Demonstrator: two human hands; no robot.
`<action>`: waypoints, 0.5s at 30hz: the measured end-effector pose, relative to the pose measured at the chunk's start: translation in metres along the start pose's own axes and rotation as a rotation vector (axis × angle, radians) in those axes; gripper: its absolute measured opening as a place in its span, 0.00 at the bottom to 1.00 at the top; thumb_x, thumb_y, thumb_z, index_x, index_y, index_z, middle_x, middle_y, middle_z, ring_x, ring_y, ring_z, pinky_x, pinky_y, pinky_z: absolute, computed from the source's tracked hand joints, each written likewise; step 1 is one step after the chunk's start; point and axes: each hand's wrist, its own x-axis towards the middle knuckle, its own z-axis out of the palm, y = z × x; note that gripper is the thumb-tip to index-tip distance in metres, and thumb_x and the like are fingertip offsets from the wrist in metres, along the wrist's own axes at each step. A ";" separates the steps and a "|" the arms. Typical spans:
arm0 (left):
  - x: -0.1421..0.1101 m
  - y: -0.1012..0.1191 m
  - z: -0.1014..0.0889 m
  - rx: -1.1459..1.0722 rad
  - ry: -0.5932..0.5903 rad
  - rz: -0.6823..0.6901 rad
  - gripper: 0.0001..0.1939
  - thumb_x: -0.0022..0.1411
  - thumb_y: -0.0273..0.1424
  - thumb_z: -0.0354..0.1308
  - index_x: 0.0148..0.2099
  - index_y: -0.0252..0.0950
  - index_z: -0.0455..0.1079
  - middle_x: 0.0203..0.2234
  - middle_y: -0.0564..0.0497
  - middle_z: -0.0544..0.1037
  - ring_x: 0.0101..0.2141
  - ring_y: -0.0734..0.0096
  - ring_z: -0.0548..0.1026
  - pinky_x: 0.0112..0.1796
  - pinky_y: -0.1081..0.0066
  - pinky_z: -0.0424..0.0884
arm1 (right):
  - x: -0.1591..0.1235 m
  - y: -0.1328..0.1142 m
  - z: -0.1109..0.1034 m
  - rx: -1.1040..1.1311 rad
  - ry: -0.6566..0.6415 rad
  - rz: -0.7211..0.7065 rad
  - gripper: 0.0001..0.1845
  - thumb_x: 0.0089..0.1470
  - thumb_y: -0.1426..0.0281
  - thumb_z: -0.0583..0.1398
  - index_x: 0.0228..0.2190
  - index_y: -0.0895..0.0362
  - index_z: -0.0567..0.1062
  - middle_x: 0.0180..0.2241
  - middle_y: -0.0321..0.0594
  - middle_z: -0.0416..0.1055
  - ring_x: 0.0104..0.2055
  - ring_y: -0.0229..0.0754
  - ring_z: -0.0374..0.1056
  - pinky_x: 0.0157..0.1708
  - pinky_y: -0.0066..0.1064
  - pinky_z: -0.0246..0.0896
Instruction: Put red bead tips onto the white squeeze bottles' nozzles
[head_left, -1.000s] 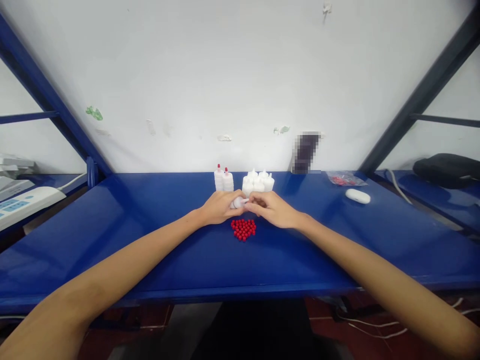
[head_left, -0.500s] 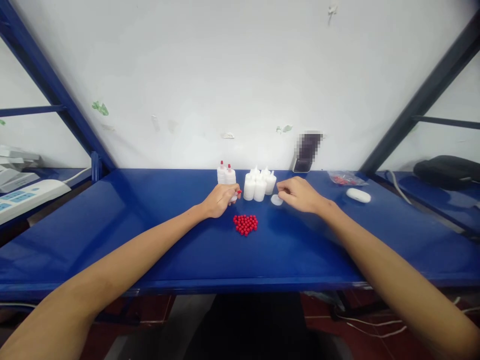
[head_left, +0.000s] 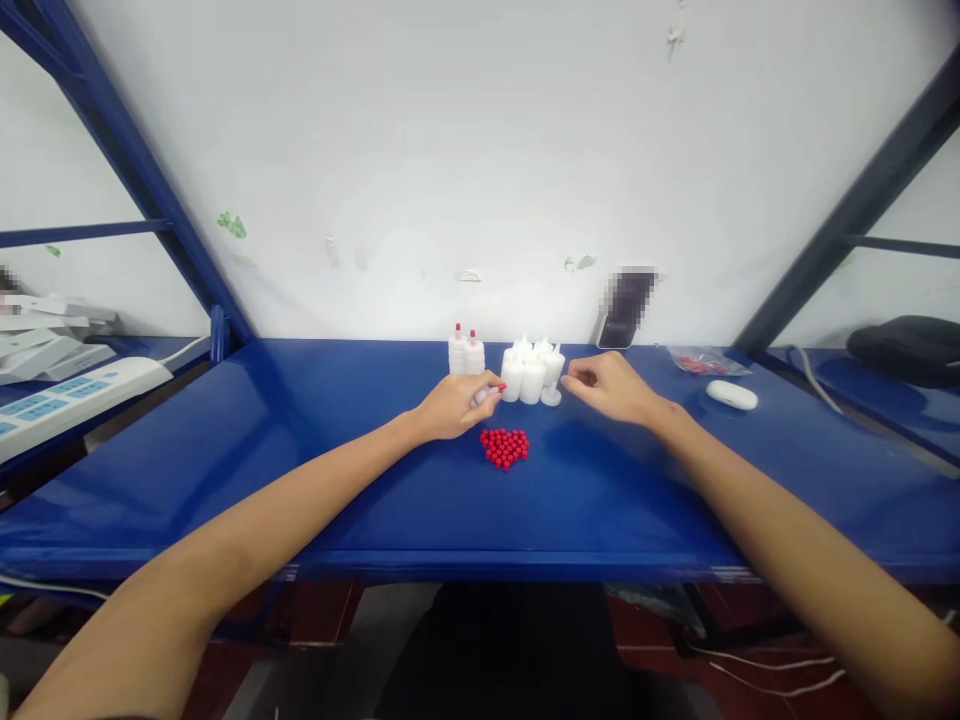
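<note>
My left hand is closed around a white squeeze bottle with a red tip cap; the fingers hide most of its body, and it is tilted with the cap toward the right. My right hand hovers just right of a group of white bottles with bare pointed nozzles. Its fingers are curled, thumb and forefinger slightly apart, with nothing seen between them. A round white piece sits by that group, close to the right fingertips. Several loose red caps lie together in front of the bottles.
Two red-capped white bottles stand behind my left hand on the blue table. A phone leans on the wall. To the right are a plastic bag with red pieces and a white oval case. A power strip is at left.
My right hand has come away from the round white piece, which is now against the bottle group. My left hand, with its bottle, has shifted slightly right. The view has turned a little left.
</note>
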 end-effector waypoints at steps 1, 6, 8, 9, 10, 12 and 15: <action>-0.001 0.000 0.001 0.029 0.019 -0.002 0.14 0.66 0.37 0.49 0.47 0.34 0.69 0.32 0.50 0.78 0.29 0.71 0.74 0.34 0.71 0.68 | 0.000 -0.008 -0.001 0.016 0.016 -0.035 0.19 0.58 0.63 0.53 0.19 0.57 0.67 0.18 0.34 0.61 0.21 0.34 0.54 0.26 0.30 0.45; -0.001 -0.002 0.004 0.069 0.026 0.081 0.11 0.63 0.36 0.52 0.41 0.35 0.69 0.29 0.51 0.76 0.27 0.73 0.71 0.31 0.73 0.65 | 0.012 -0.054 0.009 0.110 -0.155 -0.190 0.16 0.62 0.57 0.54 0.35 0.57 0.72 0.22 0.34 0.66 0.24 0.35 0.57 0.28 0.29 0.47; -0.001 -0.003 0.003 0.074 0.026 0.103 0.09 0.62 0.33 0.50 0.38 0.35 0.68 0.27 0.51 0.75 0.27 0.73 0.69 0.31 0.73 0.65 | 0.017 -0.063 0.019 0.224 -0.179 -0.217 0.18 0.64 0.56 0.52 0.34 0.57 0.71 0.24 0.34 0.66 0.25 0.35 0.58 0.28 0.29 0.48; -0.001 -0.003 0.003 0.082 0.029 0.106 0.08 0.62 0.32 0.49 0.37 0.35 0.67 0.27 0.52 0.74 0.26 0.74 0.68 0.30 0.74 0.64 | 0.018 -0.066 0.023 0.261 -0.174 -0.228 0.19 0.64 0.56 0.51 0.33 0.57 0.70 0.25 0.35 0.67 0.26 0.36 0.59 0.28 0.29 0.49; -0.001 -0.003 0.002 0.094 0.026 0.113 0.07 0.62 0.31 0.48 0.36 0.35 0.66 0.26 0.52 0.73 0.25 0.74 0.67 0.30 0.74 0.63 | 0.018 -0.066 0.027 0.282 -0.158 -0.240 0.19 0.65 0.57 0.50 0.32 0.57 0.70 0.26 0.36 0.67 0.27 0.36 0.59 0.29 0.29 0.50; 0.000 -0.002 0.002 0.138 0.001 0.145 0.08 0.63 0.30 0.47 0.35 0.35 0.65 0.26 0.52 0.71 0.25 0.75 0.65 0.28 0.74 0.62 | 0.015 -0.065 0.032 0.291 -0.122 -0.234 0.20 0.67 0.59 0.47 0.31 0.57 0.69 0.27 0.37 0.67 0.28 0.37 0.59 0.31 0.30 0.50; 0.001 -0.001 0.001 0.231 -0.040 0.204 0.09 0.64 0.29 0.45 0.38 0.35 0.67 0.28 0.50 0.72 0.26 0.74 0.65 0.27 0.73 0.60 | 0.007 -0.060 0.031 0.332 -0.115 -0.173 0.22 0.68 0.60 0.44 0.27 0.57 0.65 0.25 0.36 0.63 0.27 0.37 0.57 0.31 0.31 0.50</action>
